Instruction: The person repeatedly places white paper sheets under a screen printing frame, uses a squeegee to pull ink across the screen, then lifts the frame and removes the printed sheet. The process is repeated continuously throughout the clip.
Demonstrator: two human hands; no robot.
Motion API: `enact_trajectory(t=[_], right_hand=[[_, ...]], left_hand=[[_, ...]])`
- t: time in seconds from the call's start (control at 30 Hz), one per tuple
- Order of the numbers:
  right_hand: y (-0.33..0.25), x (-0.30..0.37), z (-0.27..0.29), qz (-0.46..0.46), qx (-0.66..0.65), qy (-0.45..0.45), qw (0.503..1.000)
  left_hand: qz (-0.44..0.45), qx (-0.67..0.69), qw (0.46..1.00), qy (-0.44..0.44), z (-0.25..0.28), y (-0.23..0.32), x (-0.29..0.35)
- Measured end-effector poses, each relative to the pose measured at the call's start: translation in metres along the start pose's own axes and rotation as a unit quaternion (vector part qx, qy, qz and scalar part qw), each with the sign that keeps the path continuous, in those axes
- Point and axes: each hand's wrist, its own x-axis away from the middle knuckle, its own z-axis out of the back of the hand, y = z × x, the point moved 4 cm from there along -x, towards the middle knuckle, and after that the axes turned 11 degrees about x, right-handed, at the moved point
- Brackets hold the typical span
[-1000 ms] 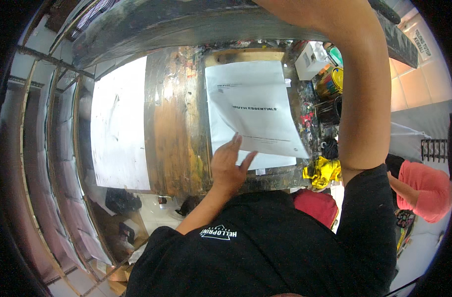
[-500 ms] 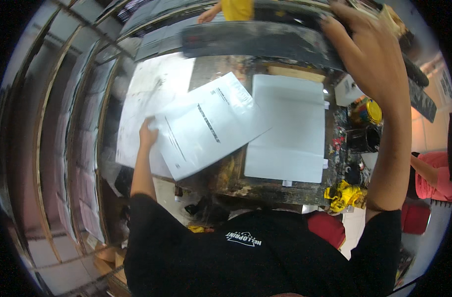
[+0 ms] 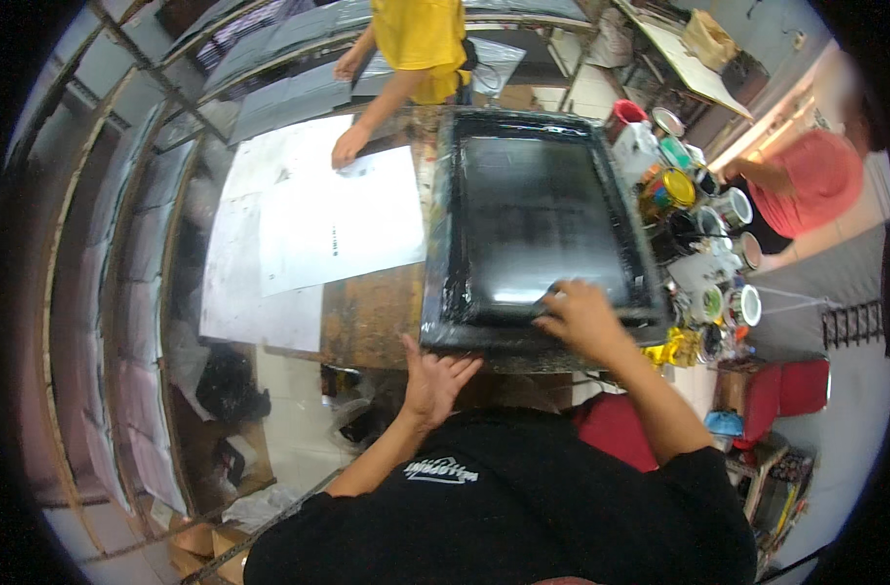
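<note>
A black-framed printing screen (image 3: pixel 538 210) with a glossy dark mesh lies flat on the worktable in front of me. My left hand (image 3: pixel 433 382) is at its near left corner, fingers spread and holding nothing; the fingertips seem to touch the frame's front edge. Over the near end of the mesh, my right hand (image 3: pixel 583 320) has its fingers bent round something dark, which I cannot make out. To the left of the screen lies a white printed sheet (image 3: pixel 352 219). The hand of a person in yellow (image 3: pixel 348 146) rests at its far edge.
Several paint cans and tubs (image 3: pixel 669 190) crowd the table's right side, with a yellow cloth (image 3: pixel 674 349) near the front. A tall rack (image 3: pixel 138 292) stands at left. Another person in pink (image 3: pixel 813 185) is at right. A red chair (image 3: pixel 616 429) is close by my front.
The screen has come down flat, covering the white board. My right hand has dropped from the raised frame to its near end. My left hand has let go of the printed sheet.
</note>
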Motion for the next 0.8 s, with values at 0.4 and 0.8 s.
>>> enact_trajectory(t=[0.4, 0.8], right_hand=[[0.041, -0.073, -0.164, -0.01, 0.028, 0.053, 0.998], [0.246, -0.369, -0.128, -0.011, 0.0, 0.072, 0.997]], left_hand=[[0.122, -0.07, 0.962, 0.234, 0.098, -0.054, -0.063], [0.053, -0.086, 0.958, 0.27, 0.07, -0.044, -0.043]])
